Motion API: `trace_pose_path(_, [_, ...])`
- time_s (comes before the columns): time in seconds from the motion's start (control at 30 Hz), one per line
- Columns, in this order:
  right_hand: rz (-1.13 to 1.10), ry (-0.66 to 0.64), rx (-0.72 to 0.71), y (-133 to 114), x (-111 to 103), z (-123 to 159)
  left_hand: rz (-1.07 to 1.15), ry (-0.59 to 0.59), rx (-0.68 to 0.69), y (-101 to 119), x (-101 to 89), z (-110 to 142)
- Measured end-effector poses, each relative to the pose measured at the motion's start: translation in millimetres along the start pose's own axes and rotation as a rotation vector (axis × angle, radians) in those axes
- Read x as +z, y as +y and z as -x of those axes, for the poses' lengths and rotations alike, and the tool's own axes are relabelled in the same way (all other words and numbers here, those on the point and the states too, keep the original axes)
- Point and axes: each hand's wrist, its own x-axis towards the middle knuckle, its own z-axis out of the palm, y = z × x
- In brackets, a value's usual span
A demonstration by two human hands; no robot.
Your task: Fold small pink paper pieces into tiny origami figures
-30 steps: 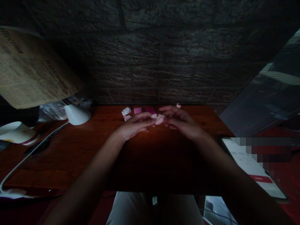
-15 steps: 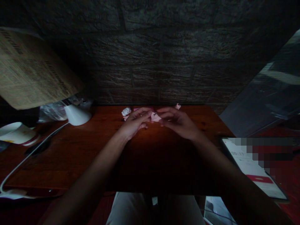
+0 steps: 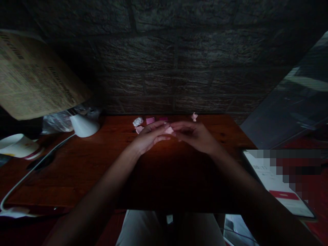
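A small piece of pale pink paper is pinched between both hands above the wooden table. My left hand grips its left side, the fingers pointing right. My right hand closes on the right side with thumb and fingertips. Just beyond my left hand lie a white crumpled paper ball, a crumpled pink paper and a flat pink square. A dark magenta piece shows behind the fingers. Past my right hand, a twisted pink paper rests near the wall.
On the left stand a lamp with a newsprint shade and white base, a paper cup and a white cord. A lit tablet lies at the right. A brick-patterned wall bounds the table.
My fingers have shifted and closed further over the pink paper, so less of it shows. The left hand has moved slightly, uncovering more of the pink pieces behind it.
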Motion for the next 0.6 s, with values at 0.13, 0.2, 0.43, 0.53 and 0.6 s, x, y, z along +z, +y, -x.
trace_pose_path(0.13, [-0.015,-0.031,0.047,-1.5,0.4,0.7,-0.038,-0.060,0.011,1.9,2.8,2.3])
trace_pose_path(0.2, [-0.006,-0.036,0.051,-2.3,0.3,0.9,-0.036,-0.055,0.004,3.0,4.0,3.4])
trace_pose_path(0.43, [0.124,-0.008,0.018,1.3,-1.1,2.4,-0.012,-0.049,0.026,-0.4,0.8,3.8])
trace_pose_path(0.53, [0.179,-0.016,-0.053,3.8,-1.7,2.6,-0.037,-0.072,0.061,-2.0,-1.6,2.5])
trace_pose_path(0.6, [0.237,-0.002,-0.083,3.9,-2.3,2.4,-0.047,-0.087,0.072,-2.5,-2.4,1.5])
